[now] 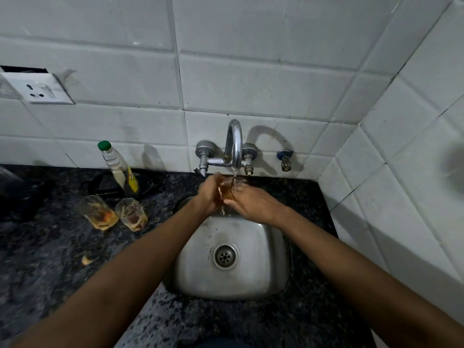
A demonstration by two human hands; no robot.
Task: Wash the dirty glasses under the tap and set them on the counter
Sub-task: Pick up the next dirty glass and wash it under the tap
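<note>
Glass (229, 190) held under the running tap (234, 144), above the back edge of the sink (253, 247).

Clamped from both sides: left hand (209, 194) with grip curled round it, right hand (251, 203) with fingers wrapped against its other side. Left of the sink on the dark bench (50, 247), two dirty glasses (99, 212) (131, 214) standing just beside each other; behind them, a green-capped bottle (118, 167).
</note>
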